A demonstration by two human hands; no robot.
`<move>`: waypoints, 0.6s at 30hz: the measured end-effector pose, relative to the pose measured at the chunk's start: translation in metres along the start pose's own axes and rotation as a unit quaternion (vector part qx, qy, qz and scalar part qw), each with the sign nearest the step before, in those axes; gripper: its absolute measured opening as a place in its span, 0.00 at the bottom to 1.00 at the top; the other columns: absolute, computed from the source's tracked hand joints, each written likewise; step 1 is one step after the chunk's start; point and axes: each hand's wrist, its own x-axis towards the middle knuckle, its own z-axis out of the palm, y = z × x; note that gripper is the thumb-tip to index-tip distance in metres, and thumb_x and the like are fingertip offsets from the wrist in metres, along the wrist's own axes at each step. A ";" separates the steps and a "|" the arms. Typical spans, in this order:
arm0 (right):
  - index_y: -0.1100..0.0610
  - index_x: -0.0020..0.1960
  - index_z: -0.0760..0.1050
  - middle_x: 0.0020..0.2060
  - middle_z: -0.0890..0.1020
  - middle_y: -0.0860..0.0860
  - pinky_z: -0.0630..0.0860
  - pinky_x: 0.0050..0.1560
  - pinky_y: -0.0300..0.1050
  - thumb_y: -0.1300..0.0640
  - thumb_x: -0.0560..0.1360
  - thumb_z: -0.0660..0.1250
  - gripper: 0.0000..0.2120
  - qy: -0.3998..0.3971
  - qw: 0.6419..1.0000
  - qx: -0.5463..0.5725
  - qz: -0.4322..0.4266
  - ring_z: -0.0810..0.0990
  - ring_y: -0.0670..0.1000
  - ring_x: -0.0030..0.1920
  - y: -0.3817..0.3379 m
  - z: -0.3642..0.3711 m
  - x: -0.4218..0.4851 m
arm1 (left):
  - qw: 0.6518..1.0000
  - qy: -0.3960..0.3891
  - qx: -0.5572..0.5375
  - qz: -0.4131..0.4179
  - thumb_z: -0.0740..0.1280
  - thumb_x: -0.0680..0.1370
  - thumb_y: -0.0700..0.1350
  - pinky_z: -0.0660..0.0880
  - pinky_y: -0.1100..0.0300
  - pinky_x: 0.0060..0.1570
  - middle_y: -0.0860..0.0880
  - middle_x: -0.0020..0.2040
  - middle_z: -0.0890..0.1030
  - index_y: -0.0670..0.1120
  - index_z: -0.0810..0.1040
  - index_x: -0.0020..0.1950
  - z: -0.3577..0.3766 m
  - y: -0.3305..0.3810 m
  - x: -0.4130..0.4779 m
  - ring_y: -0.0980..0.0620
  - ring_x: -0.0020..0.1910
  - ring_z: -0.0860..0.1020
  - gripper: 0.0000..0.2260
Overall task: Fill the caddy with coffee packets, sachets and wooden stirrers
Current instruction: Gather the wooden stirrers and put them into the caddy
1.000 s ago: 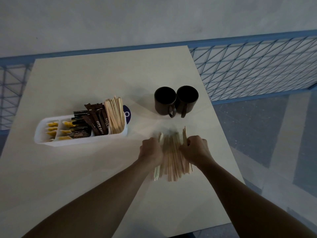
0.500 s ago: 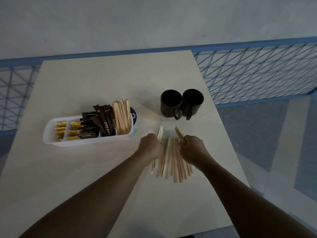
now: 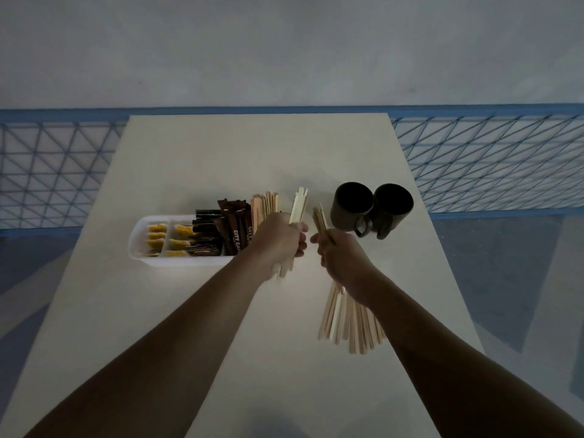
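Observation:
A white caddy (image 3: pixel 139 245) sits on the table's left side. It holds yellow sachets (image 3: pixel 158 240), dark brown coffee packets (image 3: pixel 235 229) and upright wooden stirrers (image 3: pixel 264 207). My left hand (image 3: pixel 279 240) grips a small bundle of stirrers (image 3: pixel 298 205), raised just right of the caddy. My right hand (image 3: pixel 343 259) grips a larger bundle of wooden stirrers (image 3: pixel 347 324) that fans out below my wrist, with tips showing above my fist. The two hands are close together but apart.
Two dark mugs (image 3: pixel 373 210) stand side by side just beyond my right hand. The pale table (image 3: pixel 252 153) ends at edges on the right and front. A blue mesh railing (image 3: pixel 489 162) runs behind it.
Both hands have lifted off the table with stirrers gripped in them. The pile that lay between my hands is now split into two raised bundles, and my left hand moved toward the caddy.

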 end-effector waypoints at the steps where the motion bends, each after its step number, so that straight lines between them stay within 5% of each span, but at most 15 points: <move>1: 0.61 0.53 0.76 0.36 0.74 0.51 0.69 0.34 0.39 0.65 0.83 0.53 0.12 0.003 1.000 0.024 -0.004 0.72 0.46 0.34 -0.007 0.003 0.001 | 1.000 0.003 -0.015 0.011 0.56 0.84 0.39 0.80 0.55 0.47 0.44 0.42 0.78 0.39 0.77 0.55 -0.007 0.003 0.001 0.50 0.42 0.79 0.10; 5: 0.61 0.52 0.76 0.37 0.74 0.53 0.70 0.35 0.41 0.66 0.82 0.54 0.11 0.013 0.997 0.062 -0.032 0.73 0.48 0.36 -0.030 0.021 0.011 | 0.996 0.046 -0.045 0.067 0.57 0.84 0.40 0.76 0.60 0.40 0.46 0.40 0.79 0.40 0.79 0.52 -0.032 0.007 0.008 0.52 0.39 0.78 0.11; 12: 0.63 0.52 0.76 0.38 0.78 0.54 0.76 0.46 0.47 0.66 0.82 0.56 0.10 0.038 0.985 0.157 -0.065 0.76 0.51 0.40 -0.055 0.053 0.033 | 0.977 0.159 -0.055 0.133 0.59 0.83 0.44 0.78 0.52 0.56 0.49 0.46 0.84 0.45 0.81 0.53 -0.049 -0.008 0.020 0.52 0.49 0.82 0.11; 18: 0.62 0.56 0.77 0.51 0.84 0.57 0.82 0.55 0.51 0.62 0.83 0.57 0.10 0.065 0.975 0.201 -0.075 0.84 0.53 0.52 -0.048 0.074 0.047 | 0.964 0.214 -0.024 0.159 0.61 0.83 0.46 0.79 0.54 0.51 0.48 0.46 0.82 0.42 0.79 0.54 -0.042 -0.037 0.029 0.51 0.47 0.80 0.10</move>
